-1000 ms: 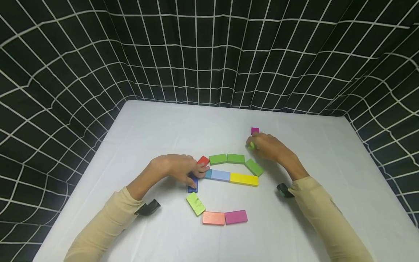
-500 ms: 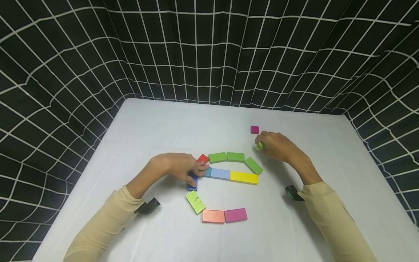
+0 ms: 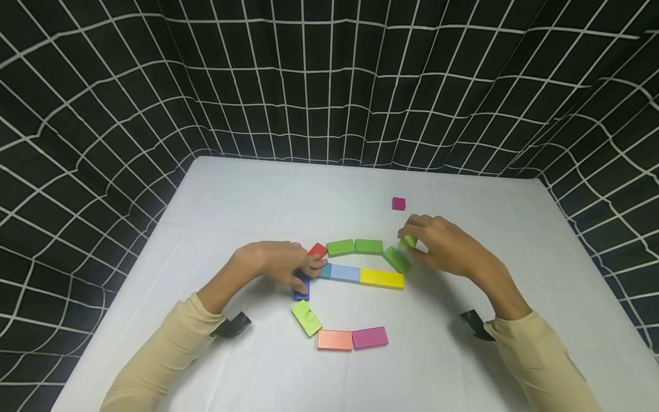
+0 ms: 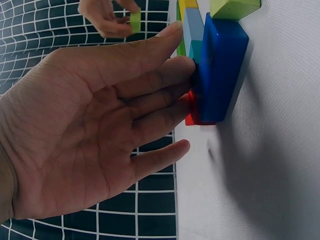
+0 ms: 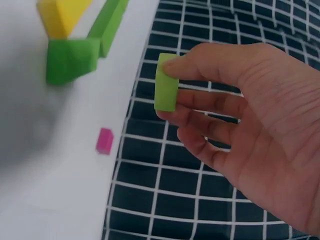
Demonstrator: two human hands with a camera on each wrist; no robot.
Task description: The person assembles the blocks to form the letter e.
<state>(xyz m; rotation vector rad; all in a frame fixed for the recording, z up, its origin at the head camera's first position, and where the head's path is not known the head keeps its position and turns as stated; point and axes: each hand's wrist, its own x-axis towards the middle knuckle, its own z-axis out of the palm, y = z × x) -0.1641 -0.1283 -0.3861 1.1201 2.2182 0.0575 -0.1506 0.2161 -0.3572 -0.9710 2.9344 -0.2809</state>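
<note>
My left hand (image 3: 280,262) rests its fingertips at a dark blue block (image 4: 222,65) and a red block (image 3: 317,250), fingers mostly straight, palm empty in the left wrist view. A teal block (image 3: 325,271) lies beside those fingers, partly covered. Between thumb and fingers, my right hand (image 3: 445,246) pinches a light green block (image 5: 166,87), held above the table near the right end of a green arc. That arc is made of three green blocks: left (image 3: 341,248), middle (image 3: 369,246) and a slanted right one (image 3: 397,260).
A light blue block (image 3: 345,273) and a yellow block (image 3: 382,278) form a row below the arc. Nearer lie a lime block (image 3: 306,318), a salmon block (image 3: 334,340) and a purple block (image 3: 369,337). A small magenta block (image 3: 399,203) sits farther back on the white table (image 3: 247,194).
My right hand has moved right and nearer to me with the light green block, away from the magenta block and toward the arc's right end. The left hand stays put.
</note>
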